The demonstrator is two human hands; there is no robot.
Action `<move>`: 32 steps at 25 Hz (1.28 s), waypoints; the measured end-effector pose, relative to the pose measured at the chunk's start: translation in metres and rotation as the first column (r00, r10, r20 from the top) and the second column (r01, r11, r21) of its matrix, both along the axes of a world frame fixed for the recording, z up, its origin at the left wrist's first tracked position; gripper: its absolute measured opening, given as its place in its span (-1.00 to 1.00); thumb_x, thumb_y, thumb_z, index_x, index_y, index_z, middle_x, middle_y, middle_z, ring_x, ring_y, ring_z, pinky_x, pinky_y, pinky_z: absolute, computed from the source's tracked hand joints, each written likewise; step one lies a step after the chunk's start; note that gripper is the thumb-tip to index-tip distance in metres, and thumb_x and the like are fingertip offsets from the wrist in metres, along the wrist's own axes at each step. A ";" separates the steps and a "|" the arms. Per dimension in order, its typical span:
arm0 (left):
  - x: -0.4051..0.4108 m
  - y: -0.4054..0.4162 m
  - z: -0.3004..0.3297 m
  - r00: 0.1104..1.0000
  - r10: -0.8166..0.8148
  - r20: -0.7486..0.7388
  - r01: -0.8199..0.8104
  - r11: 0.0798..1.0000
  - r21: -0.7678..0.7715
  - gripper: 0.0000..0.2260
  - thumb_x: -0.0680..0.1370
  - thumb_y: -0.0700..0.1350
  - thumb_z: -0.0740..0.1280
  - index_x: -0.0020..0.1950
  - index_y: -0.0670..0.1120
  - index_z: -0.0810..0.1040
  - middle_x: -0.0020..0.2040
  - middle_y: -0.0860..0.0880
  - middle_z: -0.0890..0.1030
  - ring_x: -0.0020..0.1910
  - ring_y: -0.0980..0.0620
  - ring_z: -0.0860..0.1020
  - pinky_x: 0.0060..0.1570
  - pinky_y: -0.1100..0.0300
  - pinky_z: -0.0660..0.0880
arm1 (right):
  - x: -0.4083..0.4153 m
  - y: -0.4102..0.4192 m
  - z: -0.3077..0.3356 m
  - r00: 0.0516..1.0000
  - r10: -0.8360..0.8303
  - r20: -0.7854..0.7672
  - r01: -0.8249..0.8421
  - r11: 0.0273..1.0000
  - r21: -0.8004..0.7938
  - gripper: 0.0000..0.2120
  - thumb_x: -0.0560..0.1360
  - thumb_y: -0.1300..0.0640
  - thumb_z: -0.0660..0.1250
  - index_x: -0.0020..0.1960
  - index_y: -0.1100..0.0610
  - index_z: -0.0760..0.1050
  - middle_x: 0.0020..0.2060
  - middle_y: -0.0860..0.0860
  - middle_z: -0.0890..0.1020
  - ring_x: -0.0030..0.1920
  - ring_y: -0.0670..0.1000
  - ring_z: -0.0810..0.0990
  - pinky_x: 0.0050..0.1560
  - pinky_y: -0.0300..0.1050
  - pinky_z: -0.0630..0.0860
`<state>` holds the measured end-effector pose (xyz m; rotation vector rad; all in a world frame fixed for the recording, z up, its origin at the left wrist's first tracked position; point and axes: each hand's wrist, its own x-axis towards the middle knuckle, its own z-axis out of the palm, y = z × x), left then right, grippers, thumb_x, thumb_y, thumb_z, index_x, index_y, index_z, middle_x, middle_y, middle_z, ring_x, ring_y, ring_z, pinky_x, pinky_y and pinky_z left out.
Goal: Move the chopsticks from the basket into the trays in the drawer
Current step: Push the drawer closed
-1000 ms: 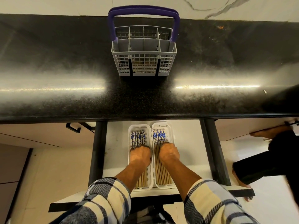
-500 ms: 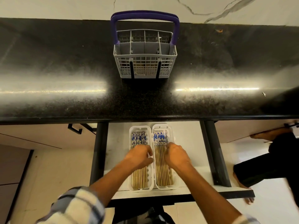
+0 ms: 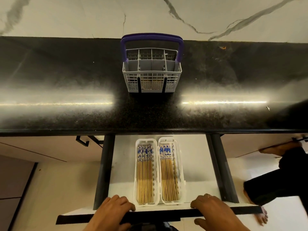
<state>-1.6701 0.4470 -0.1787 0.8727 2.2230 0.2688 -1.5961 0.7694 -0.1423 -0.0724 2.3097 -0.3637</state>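
Note:
A grey cutlery basket [image 3: 151, 80] with a purple handle stands at the back of the black counter [image 3: 66, 110]; I see no chopsticks sticking out of it. Below, the open drawer [image 3: 196, 164] holds two white trays side by side. The left tray [image 3: 144, 140] and the right tray [image 3: 166, 139] each carry a row of wooden chopsticks [image 3: 145, 174] with blue-patterned tops, the right-hand chopsticks [image 3: 167, 175] lying the same way. My left hand [image 3: 115, 209] and my right hand [image 3: 211, 208] both rest on the drawer's dark front edge [image 3: 166, 214], fingers curled over it, either side of the trays.
Another person's dark-trousered legs and bare feet [image 3: 275, 185] stand close to the drawer's right side. A black cabinet handle [image 3: 83, 141] sticks out under the counter at left. A marble wall rises behind the counter.
Both hands have left the chopsticks in the trays and drawn back to the drawer's front edge. The view has tilted up, showing more wall.

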 end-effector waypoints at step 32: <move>-0.197 0.031 -0.023 0.709 0.218 -0.671 -0.184 0.975 0.122 -0.13 0.35 0.04 0.56 0.57 0.03 0.22 0.57 -0.11 0.22 0.56 -0.17 0.15 0.50 -0.17 0.07 | -0.165 0.067 -0.053 0.704 0.015 -0.710 0.265 0.922 0.283 -0.13 0.35 0.04 0.54 0.56 0.09 0.20 0.53 0.10 0.28 0.55 0.14 0.16 0.50 0.15 0.09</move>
